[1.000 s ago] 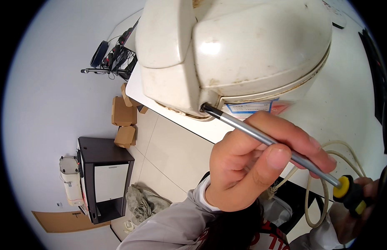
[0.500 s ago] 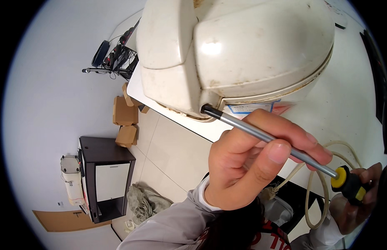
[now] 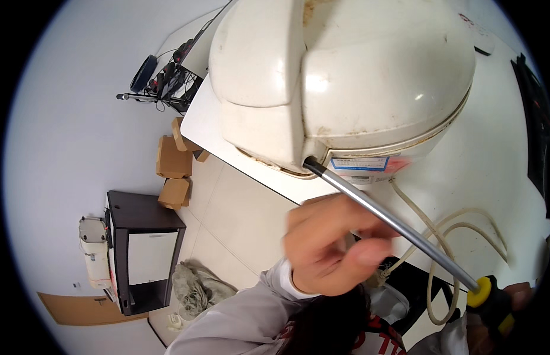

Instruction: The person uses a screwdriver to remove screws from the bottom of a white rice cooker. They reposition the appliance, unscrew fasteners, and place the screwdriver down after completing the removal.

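Far left and low in the view, off the worktop, a black cabinet (image 3: 142, 251) stands on the tiled floor with cardboard boxes (image 3: 171, 168) beyond it and a grey cloth (image 3: 195, 287) heaped nearer; that side drops away to open floor.

The white worktop (image 3: 500, 177) has its left edge running diagonally, and the cream appliance (image 3: 340, 83) lies tipped on it close to that edge, its underside seam turned toward the person, likely so the tool can reach the seam.

The left hand (image 3: 331, 248) hovers, blurred, just under the shaft near the middle; its grip is half-curled, fingers bent and thumb forward, and it looks to guide the shaft without closing on it, though the blur leaves contact uncertain.

The screwdriver (image 3: 393, 222) slants from its tip, set into the seam at the appliance's near rim, down to the right. The right hand (image 3: 511, 313), at the lower right rim, has its grip wrapped around the yellow-and-black handle. A pale cord (image 3: 452, 236) loops on the worktop beneath the shaft, leaving little free room there.
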{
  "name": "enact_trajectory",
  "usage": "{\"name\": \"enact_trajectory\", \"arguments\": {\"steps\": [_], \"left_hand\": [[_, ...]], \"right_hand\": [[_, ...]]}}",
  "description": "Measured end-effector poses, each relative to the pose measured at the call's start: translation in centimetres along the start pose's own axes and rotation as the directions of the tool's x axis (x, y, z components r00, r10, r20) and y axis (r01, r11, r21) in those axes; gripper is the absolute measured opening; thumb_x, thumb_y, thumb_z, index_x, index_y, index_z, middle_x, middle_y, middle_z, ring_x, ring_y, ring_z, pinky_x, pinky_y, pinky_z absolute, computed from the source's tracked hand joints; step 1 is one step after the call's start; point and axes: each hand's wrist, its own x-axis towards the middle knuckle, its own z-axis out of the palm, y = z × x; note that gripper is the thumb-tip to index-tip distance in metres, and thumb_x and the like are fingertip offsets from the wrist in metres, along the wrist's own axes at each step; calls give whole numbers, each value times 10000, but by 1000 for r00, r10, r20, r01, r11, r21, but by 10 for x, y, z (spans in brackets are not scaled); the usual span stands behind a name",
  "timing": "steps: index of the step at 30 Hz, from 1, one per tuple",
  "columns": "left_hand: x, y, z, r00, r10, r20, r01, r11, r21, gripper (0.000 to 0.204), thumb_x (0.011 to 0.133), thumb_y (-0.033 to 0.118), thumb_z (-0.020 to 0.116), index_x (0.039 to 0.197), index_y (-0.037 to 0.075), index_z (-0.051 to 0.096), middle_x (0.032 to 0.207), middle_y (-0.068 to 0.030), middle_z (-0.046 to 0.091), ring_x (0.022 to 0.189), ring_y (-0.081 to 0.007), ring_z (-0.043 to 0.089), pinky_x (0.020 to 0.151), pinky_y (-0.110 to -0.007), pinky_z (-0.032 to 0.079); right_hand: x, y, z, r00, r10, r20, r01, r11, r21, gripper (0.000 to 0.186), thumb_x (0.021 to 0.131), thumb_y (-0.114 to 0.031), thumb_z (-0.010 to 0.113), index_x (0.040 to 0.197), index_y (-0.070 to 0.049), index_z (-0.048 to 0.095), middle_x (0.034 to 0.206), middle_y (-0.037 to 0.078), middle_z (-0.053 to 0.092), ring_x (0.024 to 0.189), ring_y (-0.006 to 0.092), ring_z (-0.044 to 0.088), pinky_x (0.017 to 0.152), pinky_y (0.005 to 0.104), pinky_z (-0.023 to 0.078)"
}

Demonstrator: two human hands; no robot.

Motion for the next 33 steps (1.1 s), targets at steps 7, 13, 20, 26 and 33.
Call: {"name": "enact_trajectory", "arguments": {"steps": [7, 13, 20, 26, 33], "left_hand": [[43, -11, -46, 655, 744, -133, -457, 530, 714, 566, 813, 295, 572, 1260, -5, 397, 1295, -214, 407, 1214, -310, 402, 987, -407, 340], [60, -21, -53, 804, 580, 133, -532, 600, 598, 563, 784, 339, 526, 1236, 5, 488, 1397, -254, 297, 1277, -335, 340, 1037, -432, 287], [56, -18, -59, 803, 567, 180, -538, 562, 628, 563, 757, 277, 547, 1240, -5, 490, 1397, -265, 290, 1274, -333, 342, 1036, -431, 285], [56, -16, -52, 818, 555, 153, -525, 610, 593, 552, 783, 231, 525, 1263, -31, 450, 1405, -256, 277, 1271, -329, 348, 1025, -420, 312], [55, -19, -47, 825, 554, 113, -518, 660, 544, 555, 801, 219, 503, 1287, -35, 410, 1403, -251, 282, 1281, -324, 342, 1020, -426, 335]], "right_hand": [[17, -19, -22, 810, 541, 225, -378, 777, -504, 490, 829, -350, 493, 1180, -9, 467, 921, 130, 534, 820, 188, 532, 732, 292, 420], [40, -31, -20, 799, 513, 313, -162, 685, -710, 437, 853, -378, 467, 1113, -34, 537, 833, 131, 529, 776, 235, 534, 704, 325, 394], [53, -4, 14, 809, 458, 370, -202, 806, -556, 470, 842, -468, 551, 963, -14, 576, 680, 113, 563, 509, 237, 551, 476, 300, 416], [56, 1, 21, 849, 391, 356, -88, 769, -633, 489, 823, -488, 547, 910, -8, 569, 671, 108, 594, 518, 226, 592, 480, 258, 448], [46, 22, 25, 888, 284, 362, -50, 842, -538, 493, 762, -480, 629, 871, -3, 563, 630, 92, 574, 464, 200, 553, 444, 240, 418]]}}
